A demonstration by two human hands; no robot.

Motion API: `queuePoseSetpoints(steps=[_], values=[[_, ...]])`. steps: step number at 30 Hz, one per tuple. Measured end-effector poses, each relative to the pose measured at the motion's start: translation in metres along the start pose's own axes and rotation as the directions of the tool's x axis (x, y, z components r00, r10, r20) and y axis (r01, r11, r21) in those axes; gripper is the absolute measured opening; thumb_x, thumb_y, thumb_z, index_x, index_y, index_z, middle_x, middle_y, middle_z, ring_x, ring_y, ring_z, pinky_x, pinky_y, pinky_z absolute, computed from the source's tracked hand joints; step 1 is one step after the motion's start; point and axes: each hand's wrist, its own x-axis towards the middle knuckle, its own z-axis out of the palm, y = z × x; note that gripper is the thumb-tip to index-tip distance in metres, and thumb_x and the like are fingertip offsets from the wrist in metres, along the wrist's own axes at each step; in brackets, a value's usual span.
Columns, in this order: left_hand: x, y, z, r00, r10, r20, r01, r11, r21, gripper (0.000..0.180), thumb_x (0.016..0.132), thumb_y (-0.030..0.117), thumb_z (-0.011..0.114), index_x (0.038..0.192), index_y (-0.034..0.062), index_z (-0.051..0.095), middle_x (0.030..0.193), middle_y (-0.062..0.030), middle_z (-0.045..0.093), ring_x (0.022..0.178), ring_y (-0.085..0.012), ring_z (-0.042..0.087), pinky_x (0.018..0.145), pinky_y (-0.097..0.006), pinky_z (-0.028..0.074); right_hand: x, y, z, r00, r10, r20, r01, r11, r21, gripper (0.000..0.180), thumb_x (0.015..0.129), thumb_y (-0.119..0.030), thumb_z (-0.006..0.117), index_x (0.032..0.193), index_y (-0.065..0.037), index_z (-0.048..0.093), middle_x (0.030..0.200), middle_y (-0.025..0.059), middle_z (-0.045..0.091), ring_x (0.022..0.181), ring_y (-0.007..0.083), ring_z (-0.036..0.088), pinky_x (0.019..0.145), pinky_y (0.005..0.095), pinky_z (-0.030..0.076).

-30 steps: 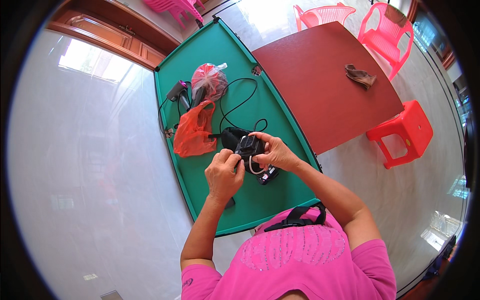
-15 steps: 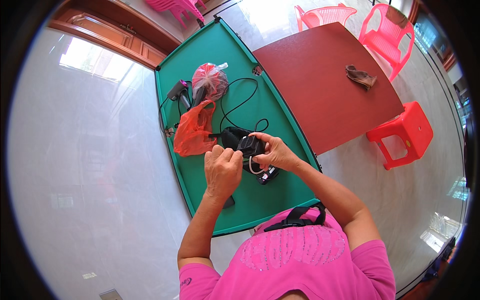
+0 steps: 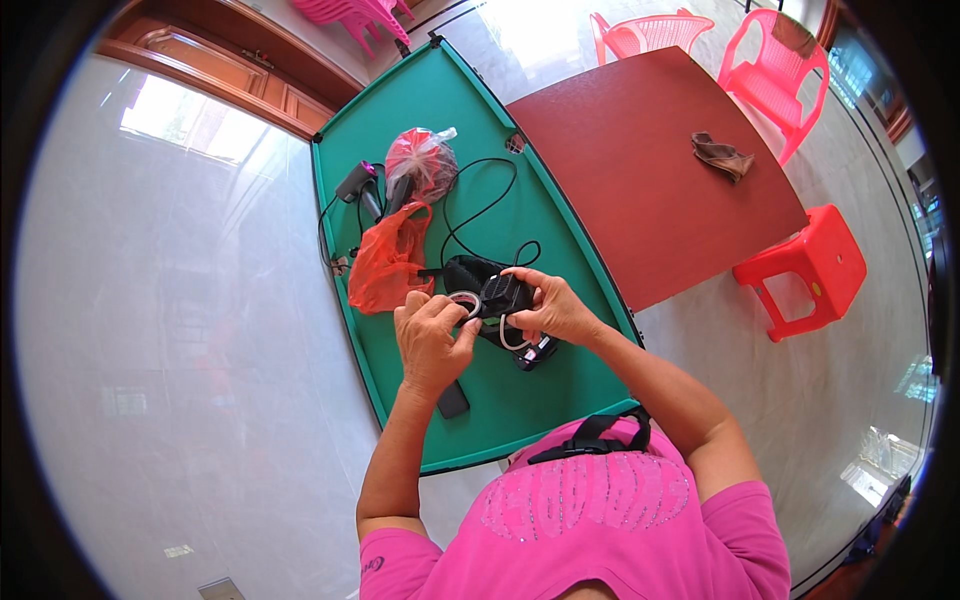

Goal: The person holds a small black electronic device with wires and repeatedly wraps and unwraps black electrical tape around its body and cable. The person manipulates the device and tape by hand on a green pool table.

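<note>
Nearest is the wearer's pink T-shirt (image 3: 590,510), with a black buckled strap (image 3: 590,438) at the edge of a green-clothed pool table (image 3: 530,410); on that cloth a dark, phone-like slab (image 3: 453,401) lies just below the left hand (image 3: 430,340). The left hand's thumb and bent fingers pinch a small pale-rimmed ring, seemingly a tape roll (image 3: 477,303), its hole turned up toward the camera. The right hand (image 3: 556,308) grips a black box with a slatted face (image 3: 508,292), index finger over its far edge and thumb at its near one. The tape roll sits immediately left of the box, at its left flank, so the left hand is the nearer to the roll and the right to the box; whether roll and box touch, and which is the box's long axis, I cannot tell. A pale curved loop (image 3: 503,333) hangs below the box, and a black padded pouch-like thing (image 3: 462,268) lies beyond. Farther up the cloth are a thin red plastic bag (image 3: 385,265), a looping black cord (image 3: 513,188), a grey hair dryer (image 3: 355,182) and a clear bag with something red inside (image 3: 422,165). To the right stand a red stool (image 3: 835,255), a reddish-brown table (image 3: 640,170) bearing a crumpled brown cloth (image 3: 722,156), and, farthest, pink plastic armchairs (image 3: 780,75).
</note>
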Motion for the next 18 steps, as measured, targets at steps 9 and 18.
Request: queuePoseSetpoints(steps=[9, 18], values=[[-0.006, -0.012, 0.004, 1.000, -0.017, 0.009, 0.017, 0.997, -0.076, 0.016, 0.067, 0.013, 0.073, 0.080, 0.0075, 0.066, 0.078, -0.0028, 0.064, 0.078, -0.0224, 0.052, 0.070, -0.035, 0.041, 0.002, 0.004, -0.003, 0.999, 0.013, -0.030, -0.013, 1.000, -0.004, 0.061, 0.071, -0.001, 0.069, 0.128, -0.004, 0.046, 0.067, 0.0023, 0.060, 0.049, 0.0066, 0.057, 0.043, 0.0206, 0.049], [-0.003, 0.000, 0.004, 0.966, -0.258, 0.016, 0.257, 0.965, 0.052, 0.023, 0.065, 0.016, 0.076, 0.081, 0.0058, 0.062, 0.071, -0.0061, 0.059, 0.073, -0.0238, 0.055, 0.065, -0.037, 0.043, 0.002, -0.002, 0.005, 0.996, 0.001, -0.085, -0.005, 0.999, -0.047, 0.061, 0.069, 0.001, 0.068, 0.126, -0.003, 0.047, 0.066, 0.0018, 0.059, 0.048, 0.0058, 0.056, 0.042, 0.0197, 0.047]])
